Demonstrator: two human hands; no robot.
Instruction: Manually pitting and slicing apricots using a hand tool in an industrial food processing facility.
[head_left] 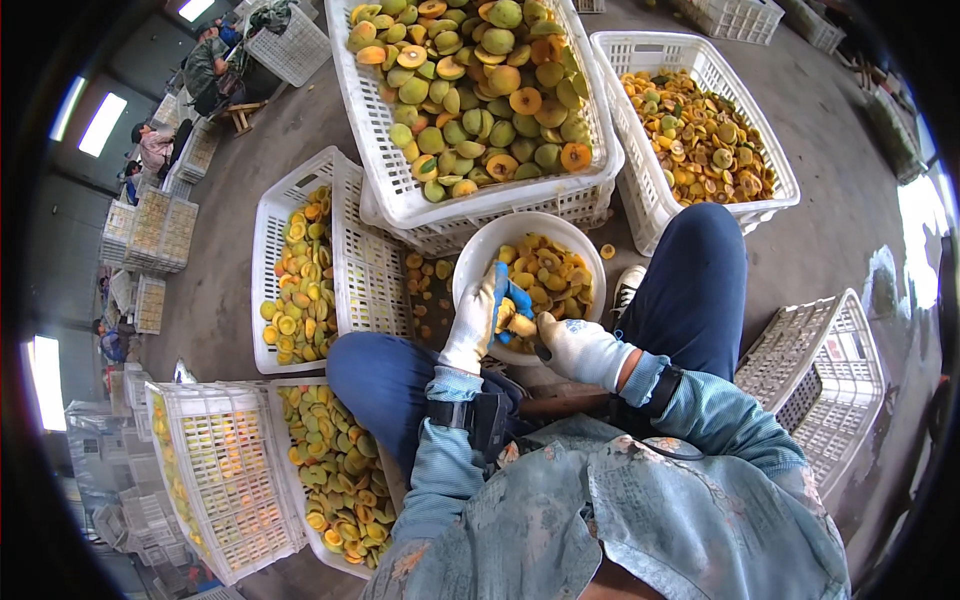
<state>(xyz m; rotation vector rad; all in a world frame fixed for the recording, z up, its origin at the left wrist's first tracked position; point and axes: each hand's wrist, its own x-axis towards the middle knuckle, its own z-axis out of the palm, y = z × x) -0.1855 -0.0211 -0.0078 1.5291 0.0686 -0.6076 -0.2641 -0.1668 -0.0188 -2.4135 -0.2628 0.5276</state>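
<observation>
My left hand (484, 312), in a white glove with blue fingers, is closed around a pale yellow piece of fruit (516, 322). Beside it, my right hand (582, 350), also in a white glove, has its fingers curled in against that piece. A small dark shape shows at its fingertips; whether it is a tool or part of the glove cannot be made out. Both hands are over the near rim of a round white bowl (470, 250). Cut yellow-orange fruit pieces (550, 275) lie inside the bowl.
Just beyond the bowl, a large white crate (400, 205) holds green and orange fruit halves. More fruit fills crates at right (775, 195), left (265, 290) and lower left (320, 540). Another white crate (830, 380) stands by my right knee. Several people sit among crates far left.
</observation>
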